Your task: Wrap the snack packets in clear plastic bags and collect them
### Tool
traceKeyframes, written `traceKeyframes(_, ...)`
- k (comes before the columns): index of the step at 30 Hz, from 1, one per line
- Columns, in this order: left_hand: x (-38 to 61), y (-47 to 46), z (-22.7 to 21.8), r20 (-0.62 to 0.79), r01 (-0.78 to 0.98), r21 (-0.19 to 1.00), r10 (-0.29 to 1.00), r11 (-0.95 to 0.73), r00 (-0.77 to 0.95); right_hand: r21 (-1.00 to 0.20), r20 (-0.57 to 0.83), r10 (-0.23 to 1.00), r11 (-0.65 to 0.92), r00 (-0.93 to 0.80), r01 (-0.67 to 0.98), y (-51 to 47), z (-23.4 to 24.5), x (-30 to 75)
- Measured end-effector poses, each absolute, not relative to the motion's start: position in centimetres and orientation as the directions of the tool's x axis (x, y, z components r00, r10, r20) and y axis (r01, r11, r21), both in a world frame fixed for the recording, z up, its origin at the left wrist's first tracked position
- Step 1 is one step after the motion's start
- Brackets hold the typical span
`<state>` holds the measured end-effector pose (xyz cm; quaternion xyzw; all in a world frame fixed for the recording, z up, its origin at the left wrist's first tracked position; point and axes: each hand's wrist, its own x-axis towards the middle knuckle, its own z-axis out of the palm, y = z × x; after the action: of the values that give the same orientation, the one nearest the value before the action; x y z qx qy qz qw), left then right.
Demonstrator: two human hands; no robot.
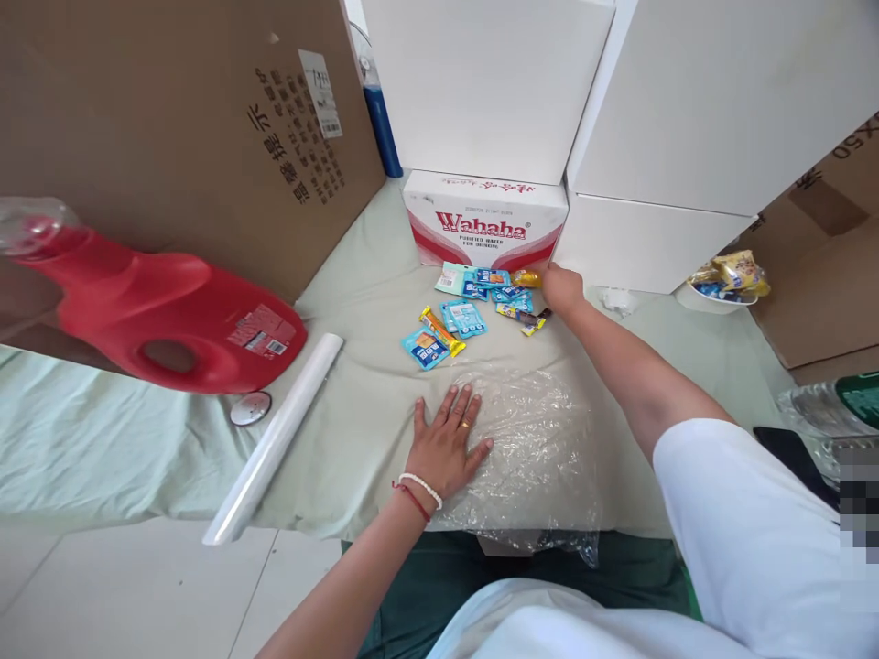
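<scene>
My left hand (445, 444) lies flat with fingers spread on the left edge of a crumpled sheet of clear plastic wrap (536, 448) spread on a pale green cloth (357, 302). My right hand (561, 288) reaches far forward to the right end of a small heap of snack packets (473, 307), blue, orange and yellow, in front of a Wahaha carton (484, 222). Its fingers curl down at the packets; what they hold, if anything, is hidden. A roll of plastic wrap (278, 435) lies to the left of my left hand.
A big red detergent jug (171, 316) lies on its side at the left, a small round cap (250, 408) beside it. Cardboard box (192, 119) and white boxes (687, 101) wall the back. A white bowl of snacks (728, 279) sits at the right.
</scene>
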<state>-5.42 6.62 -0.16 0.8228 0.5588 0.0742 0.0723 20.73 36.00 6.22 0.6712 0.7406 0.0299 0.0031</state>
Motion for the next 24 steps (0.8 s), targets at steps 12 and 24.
traceKeyframes(12, -0.8, 4.1, -0.3, 0.023, 0.945, 0.288, 0.987, -0.158, 0.158, -0.414, 0.042, 0.957, 0.28, -0.289, 0.866, 12.4, 6.6, 23.2)
traceKeyframes(24, -1.7, 3.9, -0.2, 0.043, 0.93, 0.319, 0.983, -0.184, 0.179, -0.238, 0.027, 0.772, 0.622, -0.635, 0.746, 9.0, 4.2, 21.8)
